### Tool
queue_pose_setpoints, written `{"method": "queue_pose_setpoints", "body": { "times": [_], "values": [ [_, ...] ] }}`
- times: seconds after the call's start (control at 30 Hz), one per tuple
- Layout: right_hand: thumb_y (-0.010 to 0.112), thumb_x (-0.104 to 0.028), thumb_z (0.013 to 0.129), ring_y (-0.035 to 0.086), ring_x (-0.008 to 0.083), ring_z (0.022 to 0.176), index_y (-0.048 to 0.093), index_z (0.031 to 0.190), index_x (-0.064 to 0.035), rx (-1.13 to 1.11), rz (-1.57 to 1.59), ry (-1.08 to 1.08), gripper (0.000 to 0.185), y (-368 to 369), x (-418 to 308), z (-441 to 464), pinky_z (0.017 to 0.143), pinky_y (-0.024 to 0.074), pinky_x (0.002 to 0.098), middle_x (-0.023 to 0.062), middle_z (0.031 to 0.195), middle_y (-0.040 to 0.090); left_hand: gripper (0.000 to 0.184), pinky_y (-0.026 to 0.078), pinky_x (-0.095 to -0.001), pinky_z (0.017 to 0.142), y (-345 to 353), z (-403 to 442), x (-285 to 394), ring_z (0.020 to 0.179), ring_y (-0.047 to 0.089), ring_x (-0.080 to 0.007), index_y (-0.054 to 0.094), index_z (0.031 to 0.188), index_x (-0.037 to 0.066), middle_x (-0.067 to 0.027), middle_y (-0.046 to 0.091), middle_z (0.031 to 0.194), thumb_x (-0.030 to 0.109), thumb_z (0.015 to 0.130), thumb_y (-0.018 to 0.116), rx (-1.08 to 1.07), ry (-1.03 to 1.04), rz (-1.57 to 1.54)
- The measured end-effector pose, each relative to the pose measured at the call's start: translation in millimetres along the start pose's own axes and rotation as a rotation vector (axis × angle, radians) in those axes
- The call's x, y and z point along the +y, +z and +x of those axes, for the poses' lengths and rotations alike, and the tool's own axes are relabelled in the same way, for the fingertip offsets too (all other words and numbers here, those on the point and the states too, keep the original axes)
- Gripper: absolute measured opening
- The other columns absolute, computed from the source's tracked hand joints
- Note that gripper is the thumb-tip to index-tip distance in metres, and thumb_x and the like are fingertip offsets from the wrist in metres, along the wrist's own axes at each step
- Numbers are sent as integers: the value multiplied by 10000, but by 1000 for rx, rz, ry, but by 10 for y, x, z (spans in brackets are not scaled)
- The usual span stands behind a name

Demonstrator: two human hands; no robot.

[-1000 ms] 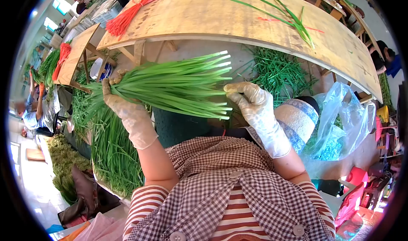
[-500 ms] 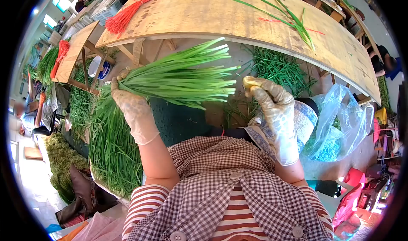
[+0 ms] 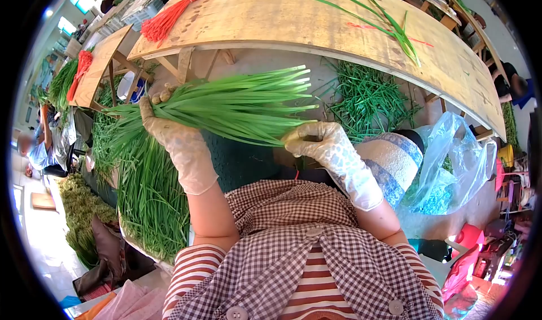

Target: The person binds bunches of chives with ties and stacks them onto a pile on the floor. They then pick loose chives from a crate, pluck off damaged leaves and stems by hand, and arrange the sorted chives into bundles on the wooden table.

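A bunch of long green stalks (image 3: 237, 105) is held level in midair, on the near side of a wooden bench (image 3: 271, 21). At the left, the gloved left hand (image 3: 167, 125) is wrapped around the bunch toward its leafy end, its fingers closed. At the right, the gloved right hand (image 3: 320, 142) is set at the near edge of the cut ends, its fingers narrowed to a pinch; how many stalks are caught cannot be told. If too hard a tug were given, leaves could be torn, or neighbours dragged out and the ends left uneven. If the left grip were slackened, stalks might be scattered on the floor (image 3: 254, 60), toward the green clippings (image 3: 372, 102) at the far right, or mixed into the leafy pile (image 3: 152, 201) at the near left.
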State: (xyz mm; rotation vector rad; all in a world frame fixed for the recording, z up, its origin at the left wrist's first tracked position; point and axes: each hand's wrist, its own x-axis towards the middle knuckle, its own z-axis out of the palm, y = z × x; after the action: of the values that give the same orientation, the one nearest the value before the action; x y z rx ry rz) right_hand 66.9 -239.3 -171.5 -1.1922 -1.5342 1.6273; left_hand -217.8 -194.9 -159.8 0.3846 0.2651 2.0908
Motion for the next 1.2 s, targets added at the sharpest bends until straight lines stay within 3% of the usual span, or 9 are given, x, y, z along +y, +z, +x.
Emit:
{"method": "queue_pose_setpoints", "body": {
  "times": [0.2, 0.37, 0.5, 0.6, 0.7, 0.83, 0.93, 1.03, 1.2],
  "values": [
    [707, -85, 768, 658, 210, 831, 679, 867, -3, 9, -175, -172, 131, 46, -10, -100, 777, 520, 312, 115, 908, 683, 340, 489, -423, 768, 83, -63, -5, 725, 552, -227, 513, 678, 133, -43, 547, 630, 350, 937, 479, 76, -9, -20],
    [683, -56, 769, 668, 218, 789, 639, 857, -20, 60, -259, -377, 106, 45, 6, -209, 725, 528, 306, 103, 842, 682, 283, 488, -385, 738, 160, -92, -36, 661, 533, -226, 474, 662, 92, -60, 519, 604, 215, 916, 502, 33, -21, -81],
    [651, -42, 791, 641, 173, 740, 631, 844, -17, -39, -74, -269, 62, -131, 45, -316, 700, 525, 300, 64, 767, 647, 286, 484, -387, 747, 283, -141, 0, 670, 543, -230, 472, 651, 106, -56, 535, 611, 233, 901, 523, -52, -47, -83],
    [652, -51, 807, 634, 150, 748, 641, 867, -13, -12, 34, -216, 72, -428, 257, -446, 697, 518, 294, 59, 792, 659, 291, 487, -401, 767, 75, 112, 188, 689, 558, -242, 473, 641, 109, -55, 543, 605, 250, 889, 531, 90, 143, -35],
    [675, -81, 838, 637, 124, 815, 673, 1031, -11, 409, -353, 43, 205, -648, 360, -387, 749, 527, 281, 73, 963, 688, 301, 480, -382, 750, 22, 189, 311, 668, 557, -229, 479, 636, 106, -53, 547, 613, 237, 907, 491, 59, 207, 6],
    [701, -109, 839, 649, 141, 945, 645, 1154, -26, 241, 115, -104, 331, -264, 221, -286, 863, 515, 268, 106, 1086, 680, 295, 478, -395, 754, 133, 70, 178, 678, 546, -204, 483, 658, 112, -45, 535, 616, 256, 915, 488, 63, 142, 11],
    [714, -117, 823, 667, 179, 933, 688, 1043, -22, 146, 94, -300, 241, 95, 198, -99, 822, 543, 298, 117, 1022, 694, 297, 475, -425, 762, 168, -1, 90, 702, 543, -205, 487, 660, 120, -37, 529, 613, 278, 912, 491, 30, 64, -16],
    [702, -115, 813, 667, 283, 814, 687, 956, -47, 285, -309, -450, 159, 223, 164, -43, 713, 538, 330, 145, 932, 677, 304, 475, -443, 770, 138, 4, 97, 715, 548, -213, 494, 655, 128, -33, 531, 614, 291, 912, 493, 47, 56, -8],
    [688, -108, 824, 676, 273, 799, 650, 949, -39, 259, -337, -480, 148, 131, 180, -245, 695, 546, 336, 134, 924, 679, 299, 476, -453, 781, 66, 15, 66, 744, 564, -220, 505, 659, 130, -35, 541, 617, 291, 912, 503, 78, 33, 13]
  ]
}}
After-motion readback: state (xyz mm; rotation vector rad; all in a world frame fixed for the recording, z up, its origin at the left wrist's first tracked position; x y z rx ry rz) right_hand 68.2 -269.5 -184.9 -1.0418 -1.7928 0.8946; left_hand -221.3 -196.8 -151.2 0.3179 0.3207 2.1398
